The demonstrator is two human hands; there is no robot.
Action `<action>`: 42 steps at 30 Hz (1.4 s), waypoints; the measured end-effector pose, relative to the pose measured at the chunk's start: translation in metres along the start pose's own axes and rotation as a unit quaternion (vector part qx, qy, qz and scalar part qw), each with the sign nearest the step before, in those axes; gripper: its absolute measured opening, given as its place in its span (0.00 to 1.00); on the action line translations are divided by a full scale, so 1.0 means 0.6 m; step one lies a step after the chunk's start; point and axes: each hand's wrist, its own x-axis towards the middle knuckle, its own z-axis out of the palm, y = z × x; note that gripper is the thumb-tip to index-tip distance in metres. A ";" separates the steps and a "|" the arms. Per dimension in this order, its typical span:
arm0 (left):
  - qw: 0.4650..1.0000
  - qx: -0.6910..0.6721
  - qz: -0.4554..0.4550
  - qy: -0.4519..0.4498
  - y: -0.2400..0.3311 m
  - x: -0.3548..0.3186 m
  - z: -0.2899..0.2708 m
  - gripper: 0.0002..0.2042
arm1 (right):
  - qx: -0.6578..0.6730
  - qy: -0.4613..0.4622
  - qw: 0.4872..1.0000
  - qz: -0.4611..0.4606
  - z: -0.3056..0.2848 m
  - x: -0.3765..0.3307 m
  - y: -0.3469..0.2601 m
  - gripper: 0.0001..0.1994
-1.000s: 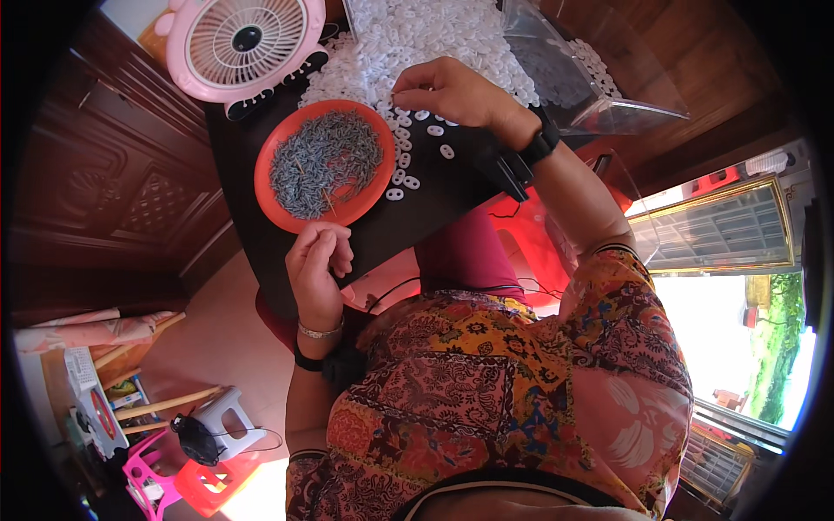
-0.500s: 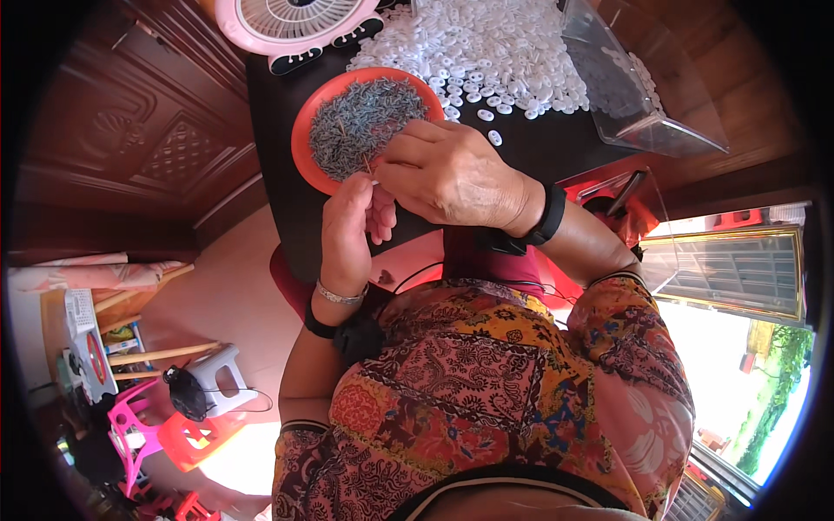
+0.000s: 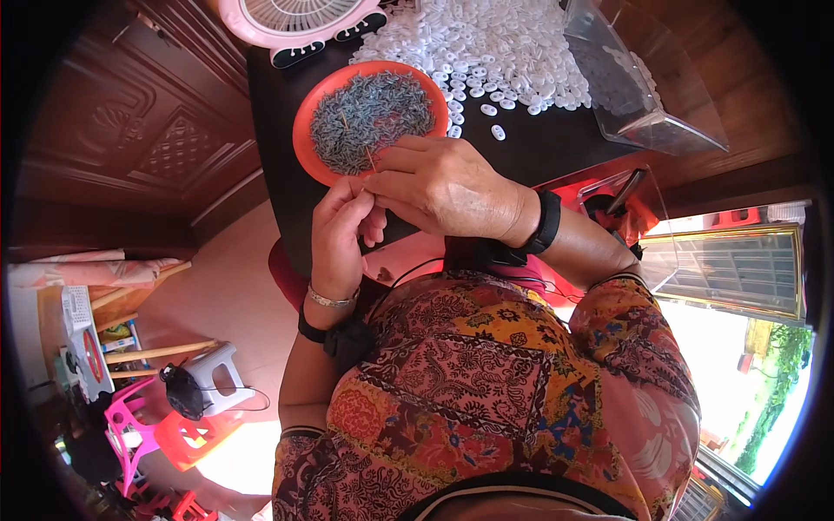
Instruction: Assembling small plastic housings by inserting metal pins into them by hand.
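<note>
My left hand (image 3: 337, 239) and my right hand (image 3: 452, 187) meet at the near rim of an orange-red bowl (image 3: 304, 158). Both are closed in a pinch, fingertips together. Whatever is between the left fingertips is too small and covered to name. A thin, brownish, needle-like sliver (image 3: 371, 159) sticks up beside the right fingers; whether they grip it I cannot make out. Many small grey screw-like pieces (image 3: 360, 122) fill the bowl. To its right lies a large heap of white oval pieces with two holes (image 3: 486, 52), and one such piece (image 3: 498, 132) lies apart.
The dark table (image 3: 280, 174) carries a pink fan (image 3: 304, 39) at the far left and a clear plastic bin (image 3: 647, 130) tipped on its side at the right. Plastic stools (image 3: 217, 378) stand on the floor at left. A brown carved panel (image 3: 148, 130) stands beside the table.
My left hand has turned slightly, its fingers rising to the right fingertips. The right hand has shifted slightly down. A small white bit seen earlier at the fingertips is now hidden.
</note>
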 end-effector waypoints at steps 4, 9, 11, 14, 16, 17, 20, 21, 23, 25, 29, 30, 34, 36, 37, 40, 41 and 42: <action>1.000 0.008 0.005 0.020 0.009 0.001 -0.006 0.09 | -0.012 -0.007 1.000 -0.013 0.003 0.017 0.002 0.09; 0.999 -0.008 0.034 0.015 0.013 0.008 -0.022 0.08 | 0.012 -0.036 0.999 -0.009 -0.003 0.040 0.011 0.08; 0.999 -0.017 0.043 0.020 0.005 0.015 -0.040 0.08 | 0.036 -0.056 0.998 0.021 -0.008 0.050 0.041 0.08; 0.997 -0.033 0.042 0.062 -0.002 0.021 -0.052 0.08 | -0.011 -0.120 0.990 0.068 -0.018 0.074 0.101 0.09; 0.997 -0.029 0.055 0.049 -0.006 0.027 -0.055 0.08 | -0.078 -0.151 0.983 0.064 0.002 0.076 0.127 0.09; 0.997 -0.023 0.066 0.040 -0.006 0.016 -0.057 0.08 | -0.075 -0.155 0.983 0.066 0.012 0.078 0.119 0.09; 0.997 -0.007 0.050 0.063 -0.006 0.023 -0.049 0.08 | -0.155 -0.210 0.965 0.011 0.060 0.096 0.141 0.07; 0.996 0.008 0.039 0.077 -0.005 0.023 -0.047 0.08 | -0.154 -0.211 0.965 0.011 0.068 0.090 0.148 0.07; 0.996 0.009 0.044 0.075 -0.006 0.024 -0.044 0.08 | -0.178 -0.157 0.971 0.022 0.078 0.081 0.149 0.07; 0.996 0.012 0.047 0.073 -0.009 0.017 -0.044 0.08 | -0.173 -0.162 0.971 0.023 0.077 0.077 0.145 0.07; 0.995 0.025 0.045 0.080 -0.006 0.019 -0.040 0.08 | -0.133 -0.171 0.974 0.068 0.045 0.079 0.137 0.07; 0.996 0.021 0.042 0.081 -0.004 0.018 -0.039 0.08 | -0.133 -0.170 0.974 0.071 0.040 0.075 0.138 0.07; 0.997 0.019 0.036 0.070 0.000 0.012 -0.032 0.08 | -0.067 -0.108 0.988 0.089 0.022 0.058 0.138 0.09; 0.996 0.020 0.035 0.075 0.005 0.008 -0.023 0.08 | -0.037 -0.090 0.990 0.100 0.009 0.049 0.133 0.09; 0.996 0.021 0.036 0.072 0.007 0.007 -0.019 0.08 | 0.042 -0.101 0.985 0.133 0.001 0.046 0.129 0.09; 0.995 0.029 0.060 0.071 0.015 0.004 -0.012 0.08 | 0.208 -0.105 0.951 0.205 -0.005 0.042 0.113 0.09; 0.995 0.025 0.067 0.064 0.015 0.007 -0.010 0.08 | 0.292 -0.102 0.919 0.246 -0.007 0.039 0.110 0.08; 0.995 0.022 0.074 0.057 0.016 0.008 -0.007 0.08 | 0.291 -0.099 0.919 0.246 -0.003 0.036 0.110 0.08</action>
